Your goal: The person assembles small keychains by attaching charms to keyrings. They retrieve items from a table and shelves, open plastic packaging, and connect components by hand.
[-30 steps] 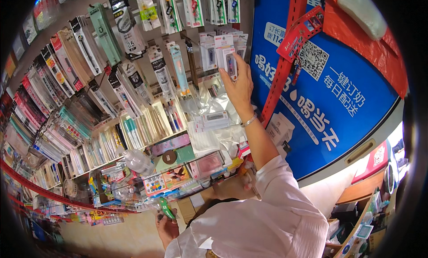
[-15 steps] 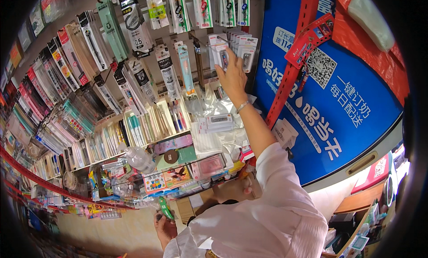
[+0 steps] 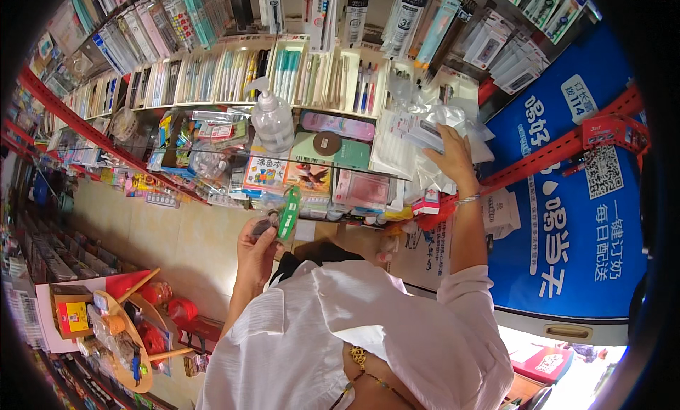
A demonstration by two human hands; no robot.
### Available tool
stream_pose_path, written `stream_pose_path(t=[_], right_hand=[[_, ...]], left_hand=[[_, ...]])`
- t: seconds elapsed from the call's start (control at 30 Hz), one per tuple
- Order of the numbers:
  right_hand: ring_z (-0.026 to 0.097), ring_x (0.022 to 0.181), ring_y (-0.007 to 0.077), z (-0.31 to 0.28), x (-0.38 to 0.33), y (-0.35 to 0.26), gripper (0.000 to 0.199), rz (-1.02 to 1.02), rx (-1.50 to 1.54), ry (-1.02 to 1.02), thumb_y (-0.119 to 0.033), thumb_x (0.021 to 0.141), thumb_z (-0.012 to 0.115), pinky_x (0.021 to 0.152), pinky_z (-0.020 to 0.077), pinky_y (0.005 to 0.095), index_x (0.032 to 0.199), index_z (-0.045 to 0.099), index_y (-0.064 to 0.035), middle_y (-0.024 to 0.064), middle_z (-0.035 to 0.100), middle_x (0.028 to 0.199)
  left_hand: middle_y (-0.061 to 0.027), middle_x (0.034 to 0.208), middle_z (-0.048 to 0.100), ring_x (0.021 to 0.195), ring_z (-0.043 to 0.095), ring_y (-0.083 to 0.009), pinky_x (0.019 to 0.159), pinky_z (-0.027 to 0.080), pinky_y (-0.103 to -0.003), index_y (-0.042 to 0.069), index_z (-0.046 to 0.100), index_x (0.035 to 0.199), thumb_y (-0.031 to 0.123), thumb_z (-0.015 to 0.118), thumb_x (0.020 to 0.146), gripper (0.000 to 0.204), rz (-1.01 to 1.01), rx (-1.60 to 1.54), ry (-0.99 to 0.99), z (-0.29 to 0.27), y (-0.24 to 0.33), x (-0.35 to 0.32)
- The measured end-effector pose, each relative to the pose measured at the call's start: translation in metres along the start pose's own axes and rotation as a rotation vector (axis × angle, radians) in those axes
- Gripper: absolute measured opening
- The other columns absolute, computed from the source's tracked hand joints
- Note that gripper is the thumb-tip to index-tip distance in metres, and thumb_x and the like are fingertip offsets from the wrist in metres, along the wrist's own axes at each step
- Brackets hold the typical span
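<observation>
My left hand [image 3: 258, 243] is closed around a slim green item [image 3: 289, 213] with white print, held upright below the counter's front edge. A dark rounded thing shows by its fingertips, too small to name. My right hand [image 3: 453, 157] reaches over the counter with its fingers apart, fingertips at the edge of small white blister packs [image 3: 423, 130]. These packs lie on crumpled clear plastic bags [image 3: 400, 155]. Similar blister packs [image 3: 489, 45] hang on hooks above, beyond the hand.
Pens stand in white trays [image 3: 290, 70] along the shelf. A clear pump bottle [image 3: 273, 119] stands on the counter near picture books [image 3: 309, 175]. A red perforated post [image 3: 524, 158] and a blue printed panel [image 3: 559, 218] are at the right. A round wooden table [image 3: 117, 339] stands lower left.
My right hand has come down from the hanging blister packs to those lying on the counter. My left hand has risen with the green item. The whole view has shifted.
</observation>
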State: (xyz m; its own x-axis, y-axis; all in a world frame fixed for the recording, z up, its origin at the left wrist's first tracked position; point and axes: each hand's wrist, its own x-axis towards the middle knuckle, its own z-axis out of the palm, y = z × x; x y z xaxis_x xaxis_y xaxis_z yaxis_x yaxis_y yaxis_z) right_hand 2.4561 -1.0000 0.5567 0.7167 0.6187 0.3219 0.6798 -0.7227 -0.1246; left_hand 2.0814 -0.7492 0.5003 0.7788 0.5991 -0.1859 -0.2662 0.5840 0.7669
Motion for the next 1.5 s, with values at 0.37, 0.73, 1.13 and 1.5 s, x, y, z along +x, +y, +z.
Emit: stream_pose_path(t=[0.37,0.73,1.13,1.5], right_hand=[[0.054,0.1,0.0334,-0.011,0.01,-0.006,0.041,-0.041,0.166,0.167,-0.014,0.069,0.075,0.087,0.0424,0.0416,0.106,0.061,-0.0041,0.0141,0.059,0.101],[0.062,0.091,0.0203,-0.085,0.047,-0.028,0.043,0.16,0.65,0.933,-0.009,0.081,0.071,0.08,0.0485,0.0304,0.115,0.047,-0.0003,0.0138,0.061,0.106],[0.058,0.103,0.0372,-0.092,0.076,-0.019,0.053,0.229,0.528,0.963,-0.022,0.08,0.071,0.084,0.0474,0.0404,0.123,0.049,-0.0003,0.0222,0.058,0.114],[0.055,0.106,0.0418,-0.073,0.106,-0.007,0.065,0.251,0.321,0.882,-0.027,0.082,0.069,0.088,0.046,0.0437,0.133,0.038,-0.0018,0.0249,0.051,0.122]], left_hand=[[-0.0055,0.099,0.065,0.085,0.063,-0.0149,0.061,0.052,-0.026,0.005,0.06,0.104,0.002,0.063,0.087,0.018,-0.012,-0.016,-0.02,0.001,-0.001,0.007],[-0.007,0.101,0.065,0.093,0.065,-0.0231,0.059,0.046,-0.024,0.007,0.059,0.105,0.008,0.067,0.086,0.021,0.077,-0.029,-0.075,-0.01,-0.005,0.004],[-0.0074,0.1,0.066,0.093,0.065,-0.0231,0.06,0.044,-0.024,0.006,0.058,0.108,0.007,0.062,0.088,0.02,0.084,-0.006,0.0,-0.001,-0.002,-0.001],[-0.0071,0.101,0.066,0.095,0.065,-0.0234,0.059,0.044,-0.024,0.007,0.059,0.107,0.008,0.061,0.089,0.018,0.022,0.01,-0.022,0.001,-0.004,0.004]])
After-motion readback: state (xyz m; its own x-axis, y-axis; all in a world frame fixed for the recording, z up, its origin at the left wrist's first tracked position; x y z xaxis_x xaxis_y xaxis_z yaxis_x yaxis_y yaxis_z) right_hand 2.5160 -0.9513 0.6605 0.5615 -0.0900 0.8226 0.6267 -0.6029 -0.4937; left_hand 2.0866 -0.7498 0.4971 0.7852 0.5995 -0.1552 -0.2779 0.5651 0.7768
